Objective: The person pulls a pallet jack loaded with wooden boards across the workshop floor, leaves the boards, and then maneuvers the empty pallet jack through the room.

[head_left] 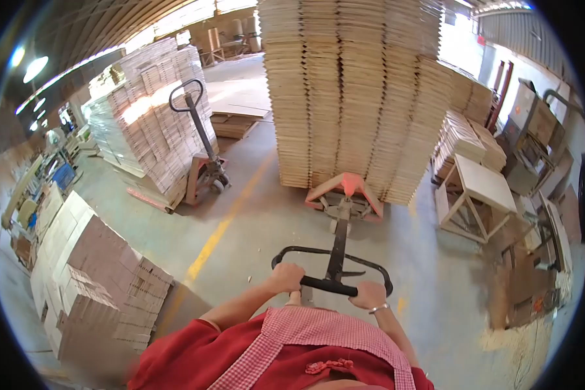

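My left hand (286, 277) is closed round the left part of the black pallet jack handle (331, 285). On the handle's right part, my right hand (369, 296) is closed too, with a bracelet at its wrist. The handle's shaft runs away from me to the red-orange pallet jack (350, 185). Directly beyond it stands a very tall stack of wooden boards (357, 97), with the jack's front at the base of the stack.
At the left stand a wrapped stack (149, 107) with a second pallet jack (201, 130) and, nearer, a low stack of pale boards (97, 279). A wooden table (481, 185) and machinery (533, 123) are at the right. A yellow line (224, 227) crosses the floor.
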A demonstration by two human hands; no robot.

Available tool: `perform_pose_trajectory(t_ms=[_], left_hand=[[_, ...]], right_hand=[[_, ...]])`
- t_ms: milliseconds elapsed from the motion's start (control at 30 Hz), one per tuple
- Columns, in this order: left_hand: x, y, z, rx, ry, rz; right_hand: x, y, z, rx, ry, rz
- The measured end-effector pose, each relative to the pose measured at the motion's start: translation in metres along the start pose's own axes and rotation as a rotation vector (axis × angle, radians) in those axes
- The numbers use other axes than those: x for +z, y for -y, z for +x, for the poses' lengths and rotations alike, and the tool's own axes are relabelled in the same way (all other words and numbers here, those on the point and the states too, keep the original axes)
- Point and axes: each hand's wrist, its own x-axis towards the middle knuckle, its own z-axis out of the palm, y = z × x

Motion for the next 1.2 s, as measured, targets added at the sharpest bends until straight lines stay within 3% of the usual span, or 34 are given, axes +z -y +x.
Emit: perform_pose_trajectory(t_ms=[600, 700, 733, 867, 1200], left_hand=[[0.063, -0.066, -0.142, 0.000, -0.175, 0.009], [0.056, -0.064, -0.206, -0.005, -0.224, 0.009], [0.058, -0.067, -0.234, -0.029, -0.140, 0.007], [0.085, -0.089, -0.251, -0.029, -0.145, 0.050], [0.075, -0.030, -0.270, -0.033, -0.100, 0.051]], right_hand=[[0.060, 0.035, -0.153, 0.069, -0.128, -0.072], [0.045, 0.092, -0.208, 0.128, -0.099, -0.058], [0.054, 0.108, -0.232, 0.142, -0.086, -0.057], [0.088, 0.093, -0.256, 0.142, -0.074, -0.067], [0.080, 0.151, -0.247, 0.112, -0.116, -0.017]])
